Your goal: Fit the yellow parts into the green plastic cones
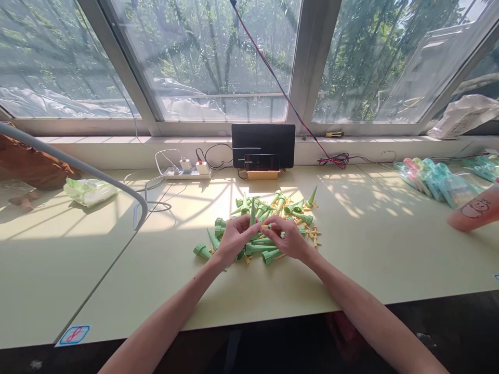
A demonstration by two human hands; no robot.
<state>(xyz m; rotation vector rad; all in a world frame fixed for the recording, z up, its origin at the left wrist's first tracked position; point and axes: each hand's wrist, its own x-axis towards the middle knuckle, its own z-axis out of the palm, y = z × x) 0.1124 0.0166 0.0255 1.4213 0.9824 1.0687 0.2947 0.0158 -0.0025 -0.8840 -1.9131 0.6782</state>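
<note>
Over a heap of green plastic watering spikes (259, 248), my left hand (236, 236) is closed on one green cone-shaped spike (253, 210), its tip pointing up. My right hand (287, 236) faces it, with thumb and fingers pinched on a small yellow plastic piece (265, 226). The yellow piece lies close against the left fingertips; whether it touches the held spike cannot be made out. More yellow T-shaped pieces (315, 236) lie among the spikes and at the heap's right side. Fingers hide part of the heap.
Behind the heap a phone (262, 162) leans on a stand before a black screen (263, 137). A power strip (189, 172) with cables sits left of it. A grey metal tube (97, 179) crosses the left. Bagged items (432, 176) and a pink bottle (477, 210) are at right.
</note>
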